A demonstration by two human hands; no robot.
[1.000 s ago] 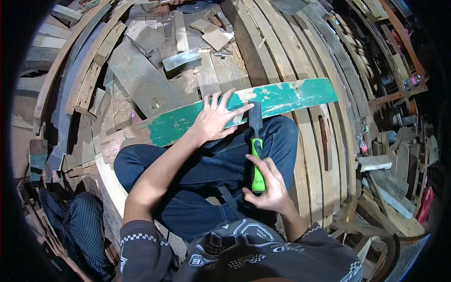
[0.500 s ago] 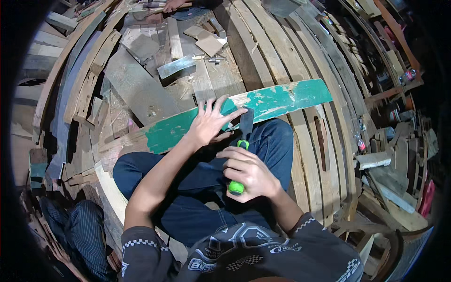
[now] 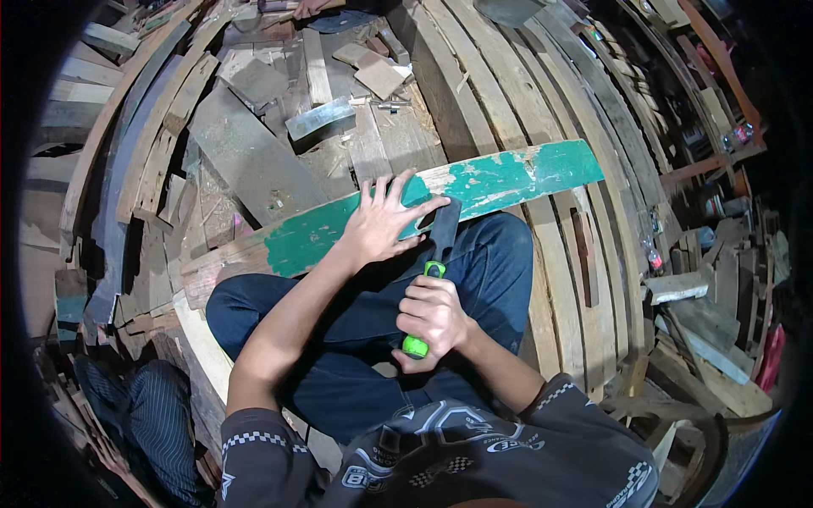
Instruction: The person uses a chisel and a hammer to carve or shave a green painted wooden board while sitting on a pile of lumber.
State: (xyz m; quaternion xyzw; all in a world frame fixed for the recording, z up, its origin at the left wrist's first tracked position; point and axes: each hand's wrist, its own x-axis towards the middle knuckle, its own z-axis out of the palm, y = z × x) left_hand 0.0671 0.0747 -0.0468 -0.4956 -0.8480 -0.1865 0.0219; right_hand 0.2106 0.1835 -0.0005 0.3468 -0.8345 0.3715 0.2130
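Just beyond the crossed legs, I see a board (image 3: 542,173) with flaking green paint, lying at a slant. Its right part extends over timber planks (image 3: 611,326). Of the hands, the left hand (image 3: 377,222) lies splayed across the board; the right hand (image 3: 432,311) wraps a flat-bladed tool (image 3: 445,233) (forefinger of the left beside its dark tip).

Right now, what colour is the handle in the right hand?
The handle is mostly bright green where it shows; best seen in the head view.
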